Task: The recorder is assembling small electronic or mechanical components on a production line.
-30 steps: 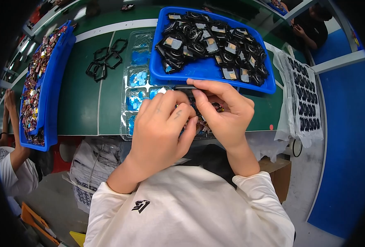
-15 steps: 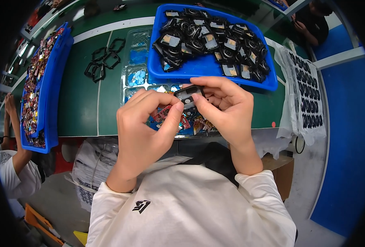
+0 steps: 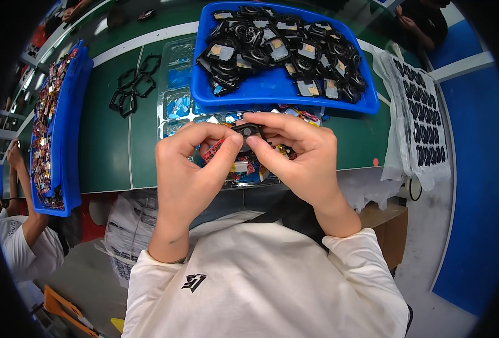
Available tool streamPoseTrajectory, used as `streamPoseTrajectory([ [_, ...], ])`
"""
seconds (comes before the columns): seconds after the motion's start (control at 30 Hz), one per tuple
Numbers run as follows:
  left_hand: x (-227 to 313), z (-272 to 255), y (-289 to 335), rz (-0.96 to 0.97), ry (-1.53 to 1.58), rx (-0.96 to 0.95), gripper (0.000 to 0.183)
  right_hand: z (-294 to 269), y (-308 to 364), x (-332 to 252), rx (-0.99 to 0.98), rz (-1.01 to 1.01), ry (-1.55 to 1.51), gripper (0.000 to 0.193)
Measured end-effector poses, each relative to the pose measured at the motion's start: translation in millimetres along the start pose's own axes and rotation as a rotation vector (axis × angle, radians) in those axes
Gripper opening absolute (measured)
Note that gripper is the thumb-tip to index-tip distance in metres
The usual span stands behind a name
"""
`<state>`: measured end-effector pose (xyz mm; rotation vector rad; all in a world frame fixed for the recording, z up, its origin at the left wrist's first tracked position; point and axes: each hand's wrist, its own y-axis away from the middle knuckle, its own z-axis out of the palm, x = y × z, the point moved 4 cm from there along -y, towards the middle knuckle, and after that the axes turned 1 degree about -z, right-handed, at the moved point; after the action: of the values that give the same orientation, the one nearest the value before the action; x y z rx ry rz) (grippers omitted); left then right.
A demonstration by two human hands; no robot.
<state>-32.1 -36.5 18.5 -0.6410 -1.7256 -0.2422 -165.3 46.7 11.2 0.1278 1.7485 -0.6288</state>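
My left hand (image 3: 188, 166) pinching the left edge of a black case (image 3: 247, 131) between thumb and forefinger, the case now tilting to show less of its face than half a second ago, near of the blue tray (image 3: 260, 91), my right hand (image 3: 303, 158) gripping its right side, fingers curling.

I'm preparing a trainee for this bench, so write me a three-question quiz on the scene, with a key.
1. True or false: the loose black frames lie inside the large blue tray.
2. What do the left hand and right hand hold between them?
3. Where is the blue bin of small mixed parts, relative to the large blue tray? A. Left of it. B. Right of it. C. Under it.

Key: 1. False; they lie on the green table. 2. A small black part. 3. A.
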Motion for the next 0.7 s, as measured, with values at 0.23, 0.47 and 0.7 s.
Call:
streamPoseTrajectory([
  [0.23, -1.1, 2.6, 0.8, 0.014, -0.058, 0.046, 0.009, 1.8, 0.2, -1.9, 0.045, 0.010, -0.036, 0.020],
  [0.47, -0.7, 3.2, 6.3, 0.027, 0.066, 0.113, 0.010, -6.5, 0.3, 4.6, 0.137, 0.006, -0.123, 0.015],
  [0.7, 2.2, -1.7, 8.1, 0.150, -0.025, 0.075, 0.008, -5.2, -3.5, 4.7, 0.064, 0.203, -0.356, 0.018],
])
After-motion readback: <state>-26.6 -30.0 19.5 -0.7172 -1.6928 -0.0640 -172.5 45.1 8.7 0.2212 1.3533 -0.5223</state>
